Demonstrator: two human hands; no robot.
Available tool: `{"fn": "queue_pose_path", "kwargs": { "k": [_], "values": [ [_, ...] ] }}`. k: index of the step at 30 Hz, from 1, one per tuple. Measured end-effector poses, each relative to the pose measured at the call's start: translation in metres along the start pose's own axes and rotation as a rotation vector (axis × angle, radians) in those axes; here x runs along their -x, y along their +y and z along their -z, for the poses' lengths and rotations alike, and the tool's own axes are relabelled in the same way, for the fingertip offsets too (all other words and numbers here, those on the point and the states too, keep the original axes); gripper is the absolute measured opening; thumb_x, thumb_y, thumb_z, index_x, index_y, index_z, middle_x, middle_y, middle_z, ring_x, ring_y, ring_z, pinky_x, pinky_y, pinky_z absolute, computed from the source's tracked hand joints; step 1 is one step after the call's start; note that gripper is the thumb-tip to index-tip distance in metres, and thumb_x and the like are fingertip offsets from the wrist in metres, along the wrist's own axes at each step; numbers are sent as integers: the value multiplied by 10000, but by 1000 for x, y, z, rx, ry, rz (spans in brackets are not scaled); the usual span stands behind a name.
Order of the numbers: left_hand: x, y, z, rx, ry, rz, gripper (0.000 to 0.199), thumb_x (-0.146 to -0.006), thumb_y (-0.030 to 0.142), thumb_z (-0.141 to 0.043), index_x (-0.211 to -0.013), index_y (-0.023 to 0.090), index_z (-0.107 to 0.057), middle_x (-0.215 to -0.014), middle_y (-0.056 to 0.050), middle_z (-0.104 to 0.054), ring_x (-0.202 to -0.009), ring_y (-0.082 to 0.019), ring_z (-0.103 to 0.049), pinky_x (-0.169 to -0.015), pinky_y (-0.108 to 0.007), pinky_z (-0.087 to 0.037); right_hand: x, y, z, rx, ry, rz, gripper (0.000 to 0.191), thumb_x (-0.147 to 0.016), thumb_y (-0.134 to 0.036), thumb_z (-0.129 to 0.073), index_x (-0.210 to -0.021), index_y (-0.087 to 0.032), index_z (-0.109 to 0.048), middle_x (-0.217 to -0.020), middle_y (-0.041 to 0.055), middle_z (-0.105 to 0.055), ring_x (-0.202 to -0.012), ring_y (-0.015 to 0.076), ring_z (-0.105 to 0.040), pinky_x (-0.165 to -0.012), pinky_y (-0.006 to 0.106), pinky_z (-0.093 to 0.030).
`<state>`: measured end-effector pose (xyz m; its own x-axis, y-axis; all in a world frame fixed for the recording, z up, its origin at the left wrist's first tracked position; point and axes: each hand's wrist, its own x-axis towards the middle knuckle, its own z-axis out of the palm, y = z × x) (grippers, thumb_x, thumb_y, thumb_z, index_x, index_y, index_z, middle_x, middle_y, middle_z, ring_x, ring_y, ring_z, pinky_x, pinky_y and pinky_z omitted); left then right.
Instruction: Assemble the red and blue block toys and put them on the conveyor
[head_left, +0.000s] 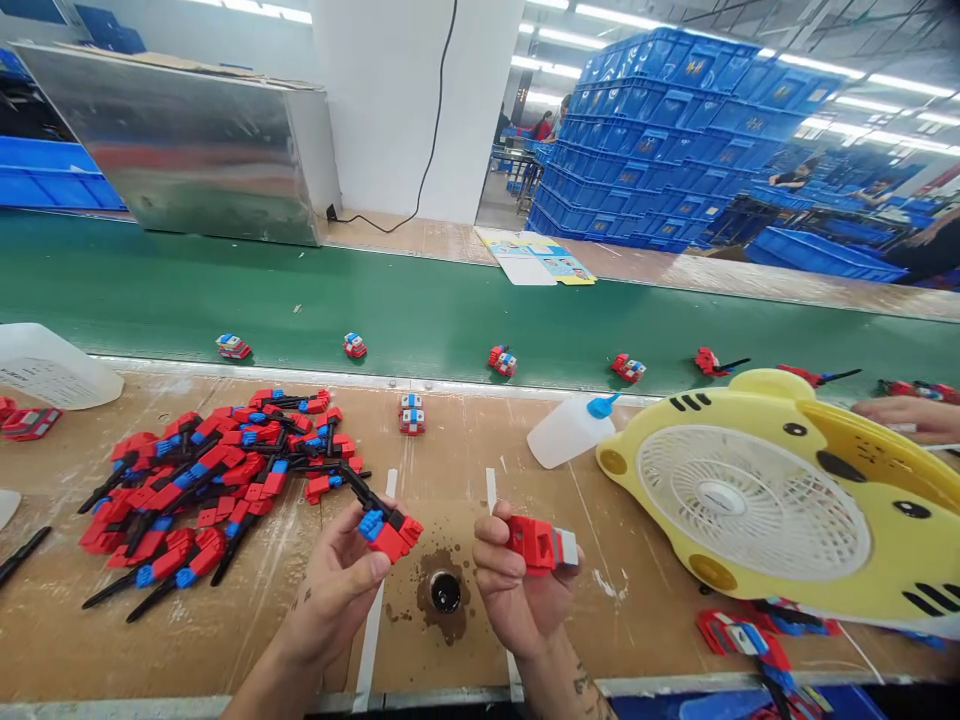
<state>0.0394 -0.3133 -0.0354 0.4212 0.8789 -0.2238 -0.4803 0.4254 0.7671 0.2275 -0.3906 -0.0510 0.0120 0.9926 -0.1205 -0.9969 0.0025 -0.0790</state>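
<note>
My left hand grips a red and blue toy part with a black stick, lifted just above the wooden bench. My right hand holds a red toy body with a white end a short way to the right of it. The two pieces are apart. A pile of several like red, blue and black parts lies on the bench to the left of my left hand. One finished small toy stands on the bench behind my hands.
A yellow cartoon-faced fan lies at the right, beside a white squeeze bottle with a blue tip. Several small toys ride the green conveyor belt. Another person's hand rests far right. A dark stained hole sits between my hands.
</note>
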Motion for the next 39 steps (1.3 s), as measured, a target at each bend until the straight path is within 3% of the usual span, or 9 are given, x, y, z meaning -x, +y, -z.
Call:
{"fn": "queue_pose_path", "kwargs": {
  "k": [6,13,18,22,25,29,34,36,39],
  "values": [
    [1,-7,9,-15,-36,11,475,-625,306,-893,-1070,247,-738,-1116,-89,-693,-1038,-236,-617,-937,-349,-482,7,-7,0,-151,-80,-36,533,-689,-402,-870,-1107,-139,-670,-899,24,-561,-634,56,-556,-579,126,-541],
    [3,-10,7,-44,12,34,503,-580,333,-904,-1044,223,-747,-1096,-101,-703,-1025,-258,-625,-916,-354,-497,14,-1,6,-253,-169,-34,183,-962,-237,-559,-1106,-162,-645,-876,8,-564,-577,24,-593,-507,92,-531],
    [4,-6,4,-38,66,55,526,-522,348,-929,-1003,222,-758,-1063,-103,-718,-996,-257,-637,-900,-357,-505,14,1,12,-164,-194,3,273,-1046,-279,-413,-1085,-215,-676,-860,-1,-580,-569,33,-596,-457,115,-504],
    [4,-6,3,-43,47,54,503,-543,347,-920,-1000,211,-758,-1045,-103,-717,-972,-244,-638,-895,-348,-508,15,4,16,-264,-143,-26,294,-1043,-295,-416,-1057,-194,-692,-837,2,-581,-532,35,-583,-434,109,-483],
    [4,-9,6,-39,21,45,488,-578,330,-907,-1026,216,-752,-1071,-100,-710,-997,-242,-635,-907,-344,-505,13,3,12,-174,-108,-15,273,-994,-353,-497,-1031,-186,-709,-845,10,-588,-517,35,-561,-436,109,-476],
    [-1,-12,11,-9,11,36,491,-601,298,-901,-1060,231,-740,-1090,-88,-703,-999,-229,-636,-897,-332,-504,4,-16,4,334,-71,38,547,-733,-553,-756,-1114,-162,-723,-918,50,-653,-618,98,-609,-563,199,-538],
    [-19,-7,11,0,43,19,443,-588,256,-914,-998,222,-751,-973,-48,-704,-859,-164,-634,-778,-267,-511,-17,-52,7,1588,46,190,601,-715,-283,-778,-1293,-206,-634,-1103,93,-692,-955,264,-640,-888,422,-504],
    [-27,-5,10,23,80,4,426,-574,226,-918,-964,229,-749,-1024,-43,-705,-862,-165,-635,-751,-271,-518,-25,-54,8,2007,-31,183,603,-739,-219,-719,-1331,-205,-602,-1137,101,-681,-985,281,-621,-943,469,-469],
    [-34,-5,12,50,111,0,431,-557,183,-918,-946,224,-735,-1091,-45,-702,-884,-177,-639,-725,-276,-527,-30,-48,6,2323,-211,141,562,-769,-186,-658,-1327,-173,-597,-1176,142,-656,-1030,316,-593,-949,505,-459]
  ]
}}
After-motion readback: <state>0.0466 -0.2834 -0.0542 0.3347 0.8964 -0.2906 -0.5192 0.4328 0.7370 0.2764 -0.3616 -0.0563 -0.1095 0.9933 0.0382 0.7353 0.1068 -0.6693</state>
